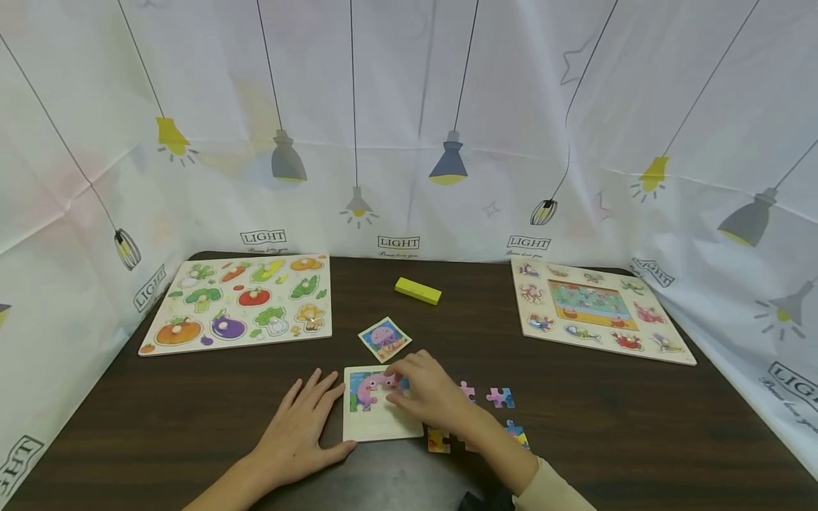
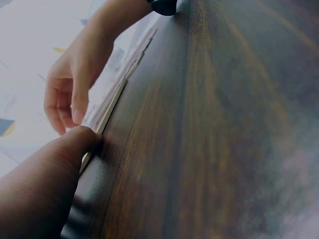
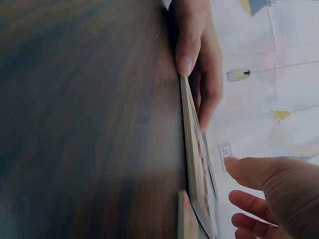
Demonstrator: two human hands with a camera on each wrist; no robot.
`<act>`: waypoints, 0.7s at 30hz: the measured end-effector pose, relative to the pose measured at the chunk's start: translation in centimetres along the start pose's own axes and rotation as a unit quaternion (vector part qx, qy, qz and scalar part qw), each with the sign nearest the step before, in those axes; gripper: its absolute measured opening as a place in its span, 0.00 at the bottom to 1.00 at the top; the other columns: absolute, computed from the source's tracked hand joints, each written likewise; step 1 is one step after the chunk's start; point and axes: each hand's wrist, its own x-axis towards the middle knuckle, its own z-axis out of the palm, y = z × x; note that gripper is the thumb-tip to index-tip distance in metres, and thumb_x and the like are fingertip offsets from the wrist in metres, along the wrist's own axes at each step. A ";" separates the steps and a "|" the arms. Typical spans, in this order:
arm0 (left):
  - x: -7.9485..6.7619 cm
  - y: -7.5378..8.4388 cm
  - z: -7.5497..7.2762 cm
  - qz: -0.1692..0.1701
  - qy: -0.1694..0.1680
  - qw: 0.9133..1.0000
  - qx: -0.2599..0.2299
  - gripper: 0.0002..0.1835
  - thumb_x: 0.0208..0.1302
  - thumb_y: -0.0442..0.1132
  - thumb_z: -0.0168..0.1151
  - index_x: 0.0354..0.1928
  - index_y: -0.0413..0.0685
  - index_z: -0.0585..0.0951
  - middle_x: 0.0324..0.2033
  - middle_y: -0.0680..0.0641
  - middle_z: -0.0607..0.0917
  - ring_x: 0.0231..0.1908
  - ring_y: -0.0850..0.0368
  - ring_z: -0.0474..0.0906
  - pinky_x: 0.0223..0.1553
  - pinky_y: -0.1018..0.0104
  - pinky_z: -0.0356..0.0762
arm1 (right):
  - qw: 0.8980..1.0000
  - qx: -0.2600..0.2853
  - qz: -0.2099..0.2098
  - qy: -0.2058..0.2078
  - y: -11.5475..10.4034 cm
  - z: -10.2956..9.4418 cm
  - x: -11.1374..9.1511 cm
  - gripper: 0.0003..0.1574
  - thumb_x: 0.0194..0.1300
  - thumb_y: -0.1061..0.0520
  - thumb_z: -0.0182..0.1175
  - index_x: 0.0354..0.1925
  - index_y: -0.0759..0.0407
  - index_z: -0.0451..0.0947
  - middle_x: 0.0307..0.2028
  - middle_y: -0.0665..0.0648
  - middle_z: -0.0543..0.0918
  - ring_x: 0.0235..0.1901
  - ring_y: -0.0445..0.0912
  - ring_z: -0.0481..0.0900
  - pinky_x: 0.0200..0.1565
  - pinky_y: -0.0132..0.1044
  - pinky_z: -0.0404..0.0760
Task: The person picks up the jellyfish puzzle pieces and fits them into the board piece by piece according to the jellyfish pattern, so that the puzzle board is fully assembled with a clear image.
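Note:
A small wooden puzzle board lies near the table's front, part of its upper area filled with pieces of a pink sea-animal picture. My left hand rests on the table with fingers spread, its fingertips and thumb at the board's left edge. Above the board hovers my right hand, thumb and fingers apart; the right wrist view shows no piece between them. It covers the board's upper right part. Loose puzzle pieces, such as a pink-and-blue one and a yellow one, lie to the right, some partly behind the right forearm.
Just behind the board is a square picture card. A yellow block lies farther back. A vegetable puzzle board stands at the back left, a sea-animal board at the back right. A printed white cloth hangs behind the table.

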 end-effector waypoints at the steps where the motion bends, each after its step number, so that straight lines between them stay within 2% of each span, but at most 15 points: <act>1: 0.0 0.0 0.0 0.000 0.000 1.000 0.000 0.45 0.50 0.71 0.53 0.64 0.49 0.67 0.65 0.46 0.62 0.67 0.46 0.49 0.63 0.45 0.45 | 1.000 -0.003 -0.004 0.003 0.1 -0.2 -0.1 0.18 0.53 0.52 0.68 0.42 0.56 0.79 0.32 0.49 0.78 0.37 0.41 0.68 0.40 0.35 0.71; 5: 0.0 0.1 0.0 -0.003 -0.001 1.000 0.001 0.45 0.50 0.72 0.53 0.64 0.49 0.67 0.65 0.46 0.62 0.67 0.46 0.49 0.63 0.45 0.45 | 1.000 -0.005 -0.006 0.005 0.5 -0.9 -0.7 0.20 0.54 0.53 0.67 0.45 0.58 0.78 0.36 0.51 0.78 0.39 0.43 0.69 0.42 0.39 0.71; 12: 0.0 0.1 0.0 -0.005 -0.003 1.000 0.005 0.45 0.50 0.72 0.53 0.64 0.49 0.67 0.65 0.47 0.62 0.67 0.47 0.49 0.63 0.46 0.45 | 1.000 -0.011 0.028 -0.001 1.7 -2.0 -2.0 0.24 0.53 0.53 0.68 0.48 0.59 0.76 0.43 0.53 0.77 0.45 0.46 0.69 0.47 0.47 0.71; 21: 0.0 0.1 0.0 -0.003 0.000 1.000 0.002 0.45 0.50 0.71 0.53 0.64 0.49 0.67 0.65 0.46 0.62 0.67 0.47 0.49 0.63 0.46 0.45 | 0.998 -0.011 0.054 0.005 3.1 -3.1 -3.4 0.27 0.53 0.51 0.67 0.51 0.58 0.75 0.48 0.53 0.76 0.46 0.46 0.67 0.47 0.45 0.71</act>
